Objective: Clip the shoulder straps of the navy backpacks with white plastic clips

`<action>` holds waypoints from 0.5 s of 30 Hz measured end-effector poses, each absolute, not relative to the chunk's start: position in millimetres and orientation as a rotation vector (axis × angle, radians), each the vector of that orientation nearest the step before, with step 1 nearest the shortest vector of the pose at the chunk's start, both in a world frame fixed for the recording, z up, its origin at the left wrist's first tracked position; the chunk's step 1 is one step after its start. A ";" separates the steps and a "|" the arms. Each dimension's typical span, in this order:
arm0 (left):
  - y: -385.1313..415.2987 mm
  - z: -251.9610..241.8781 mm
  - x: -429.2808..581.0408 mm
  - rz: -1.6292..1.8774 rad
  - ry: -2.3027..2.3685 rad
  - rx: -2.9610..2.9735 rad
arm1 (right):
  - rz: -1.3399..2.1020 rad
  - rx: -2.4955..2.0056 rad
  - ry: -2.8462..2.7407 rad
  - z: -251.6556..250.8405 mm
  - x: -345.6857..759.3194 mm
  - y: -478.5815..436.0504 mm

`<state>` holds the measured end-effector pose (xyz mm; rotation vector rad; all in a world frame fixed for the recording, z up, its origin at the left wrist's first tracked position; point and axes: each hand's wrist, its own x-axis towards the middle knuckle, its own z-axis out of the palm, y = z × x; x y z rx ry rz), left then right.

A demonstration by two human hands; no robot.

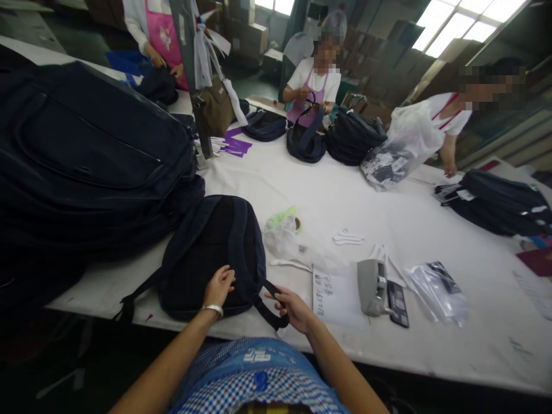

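Note:
A dark navy backpack point(207, 247) lies on the white table with its shoulder straps facing up. My left hand point(219, 286), with a silver bracelet at the wrist, rests on the lower part of its back panel, fingers curled; whether they pinch anything I cannot make out. At the pack's lower right corner, my right hand point(293, 307) grips the black webbing strap point(268, 310) between thumb and fingers. The other shoulder strap's webbing trails off to the left, over the table edge.
Stacked navy backpacks point(95, 149) rise at my left. To the right lie a tape roll point(297, 224) in plastic, a handwritten sheet point(336, 296), a grey tape dispenser point(371, 287), a phone point(397, 303) and clear bags point(437, 290). Co-workers handle bags across the table.

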<state>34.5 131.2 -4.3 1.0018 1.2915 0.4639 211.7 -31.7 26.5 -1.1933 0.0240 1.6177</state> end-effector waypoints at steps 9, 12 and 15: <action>55.5 9.2 36.0 0.058 1.243 0.363 | 1.763 -0.624 0.451 53.0 204.1 -34.5; 50.1 11.2 41.7 -0.100 1.069 0.237 | 1.735 -0.614 0.431 59.4 198.9 -34.3; 47.3 15.8 47.4 0.002 1.009 0.161 | 1.663 -0.673 0.430 58.5 195.8 -38.9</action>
